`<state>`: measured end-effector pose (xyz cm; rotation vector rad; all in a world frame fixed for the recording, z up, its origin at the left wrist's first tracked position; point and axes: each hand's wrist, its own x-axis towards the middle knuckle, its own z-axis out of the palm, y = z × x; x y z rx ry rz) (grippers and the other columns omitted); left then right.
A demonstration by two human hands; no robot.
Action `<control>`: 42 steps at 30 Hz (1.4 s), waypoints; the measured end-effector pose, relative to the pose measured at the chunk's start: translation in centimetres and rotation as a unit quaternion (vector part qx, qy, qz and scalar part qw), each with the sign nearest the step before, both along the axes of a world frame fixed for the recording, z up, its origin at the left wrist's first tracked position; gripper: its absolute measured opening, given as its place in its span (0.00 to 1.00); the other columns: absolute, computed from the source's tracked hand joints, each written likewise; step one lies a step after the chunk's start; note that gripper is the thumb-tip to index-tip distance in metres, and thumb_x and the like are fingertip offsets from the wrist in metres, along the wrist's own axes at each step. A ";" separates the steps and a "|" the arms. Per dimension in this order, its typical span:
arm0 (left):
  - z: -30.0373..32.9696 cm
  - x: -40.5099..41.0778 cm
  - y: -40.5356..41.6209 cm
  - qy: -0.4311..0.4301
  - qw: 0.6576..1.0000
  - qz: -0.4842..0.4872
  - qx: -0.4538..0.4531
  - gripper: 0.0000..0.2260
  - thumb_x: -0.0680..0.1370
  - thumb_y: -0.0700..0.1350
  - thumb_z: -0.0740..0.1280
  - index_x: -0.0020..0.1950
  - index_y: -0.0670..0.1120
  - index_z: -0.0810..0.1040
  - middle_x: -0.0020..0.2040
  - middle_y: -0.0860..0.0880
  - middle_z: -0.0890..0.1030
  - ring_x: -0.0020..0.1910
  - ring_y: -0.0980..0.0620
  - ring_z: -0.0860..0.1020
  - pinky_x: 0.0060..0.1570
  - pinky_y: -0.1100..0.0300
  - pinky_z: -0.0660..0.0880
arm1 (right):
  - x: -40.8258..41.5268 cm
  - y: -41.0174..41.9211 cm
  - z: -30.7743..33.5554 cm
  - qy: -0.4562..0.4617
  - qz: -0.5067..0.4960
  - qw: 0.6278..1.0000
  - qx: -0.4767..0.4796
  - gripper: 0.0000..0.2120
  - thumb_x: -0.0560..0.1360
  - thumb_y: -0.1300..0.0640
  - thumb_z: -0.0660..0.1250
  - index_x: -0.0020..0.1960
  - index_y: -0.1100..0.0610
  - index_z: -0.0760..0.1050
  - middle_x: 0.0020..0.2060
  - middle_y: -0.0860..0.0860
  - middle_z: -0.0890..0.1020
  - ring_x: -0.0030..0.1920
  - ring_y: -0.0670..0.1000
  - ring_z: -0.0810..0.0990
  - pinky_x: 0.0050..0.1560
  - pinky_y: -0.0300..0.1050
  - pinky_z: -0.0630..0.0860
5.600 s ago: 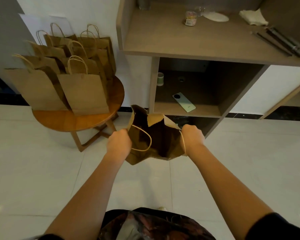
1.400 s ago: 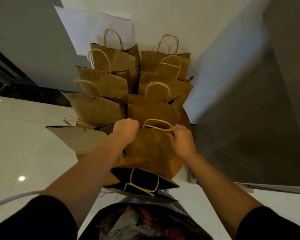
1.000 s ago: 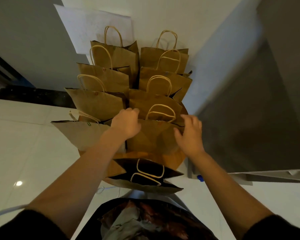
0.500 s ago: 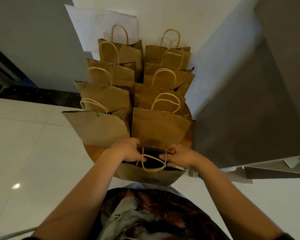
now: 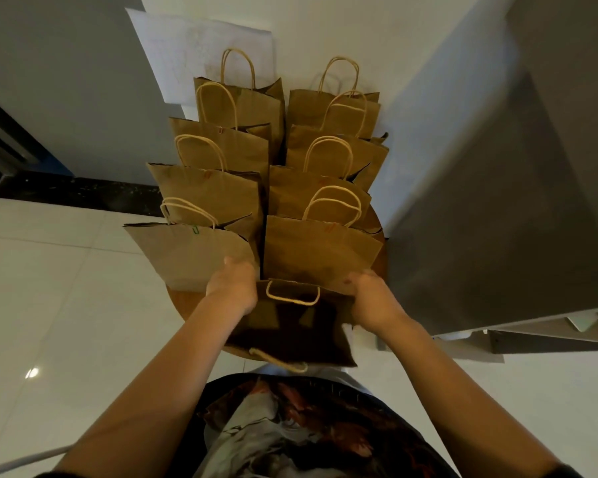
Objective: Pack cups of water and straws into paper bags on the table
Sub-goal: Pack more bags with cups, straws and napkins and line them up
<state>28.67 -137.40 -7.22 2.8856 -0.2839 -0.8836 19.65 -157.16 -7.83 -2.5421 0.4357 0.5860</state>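
Bags fill most of what I see from the head camera: brown paper bags with twisted cord handles stand in two rows on a round wooden table (image 5: 178, 301), running away from me toward the white wall. The left row (image 5: 218, 188) has four and so does the right row (image 5: 328, 188), each overlapping the one behind it.

Nearest to me, at the table's front edge, is one more paper bag (image 5: 290, 326), dark in the shade, its mouth gaping upward so I look down into it. I cannot make out any cup or straw inside; the interior is too dark. One handle loop (image 5: 292, 293) lies over its far rim and another hangs at its near rim.

My left hand (image 5: 233, 288) grips the bag's left side, fingers curled round the edge, the knuckles just beside the front bag of the left row. My right hand (image 5: 372, 300) grips the right side the same way, fingers wrapped over the paper, close to the front bag of the right row (image 5: 321, 250). The bag is held between both hands, touching the row ahead of it.

A white sheet (image 5: 201, 50) leans on the wall behind the rows. A grey cabinet side (image 5: 497, 201) stands to the right, and pale glossy floor tiles (image 5: 49, 288) spread to the left.
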 end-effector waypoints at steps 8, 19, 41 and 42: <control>-0.9 -0.5 -0.5 -0.080 0.989 -0.120 0.039 0.30 0.76 0.39 0.64 0.76 0.47 0.55 0.68 0.42 0.65 0.65 0.40 0.66 0.60 0.49 0.69 | -0.7 0.3 -1.6 -0.039 -0.047 0.998 -0.008 0.20 0.73 0.71 0.64 0.63 0.58 0.72 0.61 0.57 0.72 0.57 0.56 0.74 0.58 0.46 0.73; 5.8 -1.2 -2.5 -0.109 0.977 -0.083 -0.164 0.29 0.75 0.36 0.66 0.74 0.49 0.63 0.68 0.46 0.69 0.65 0.44 0.70 0.62 0.48 0.72 | -1.7 -0.1 1.5 -0.121 -0.146 0.969 0.161 0.20 0.77 0.53 0.65 0.68 0.55 0.67 0.62 0.51 0.74 0.61 0.50 0.74 0.56 0.38 0.70; 22.7 -17.7 -27.6 -0.219 0.890 -0.291 -0.273 0.10 0.76 0.42 0.62 0.53 0.47 0.80 0.53 0.48 0.80 0.52 0.46 0.78 0.51 0.52 0.76 | -18.7 -20.5 21.3 -0.275 -0.117 0.954 -0.018 0.17 0.76 0.53 0.64 0.64 0.56 0.72 0.55 0.52 0.78 0.50 0.49 0.75 0.47 0.40 0.70; 23.2 -17.3 -28.6 -0.234 0.889 -0.281 -0.275 0.08 0.76 0.43 0.61 0.50 0.47 0.79 0.48 0.48 0.80 0.48 0.46 0.78 0.48 0.51 0.76 | -18.5 -21.8 21.8 -0.274 -0.123 0.953 -0.022 0.18 0.76 0.53 0.64 0.65 0.56 0.71 0.56 0.52 0.77 0.51 0.48 0.74 0.48 0.40 0.70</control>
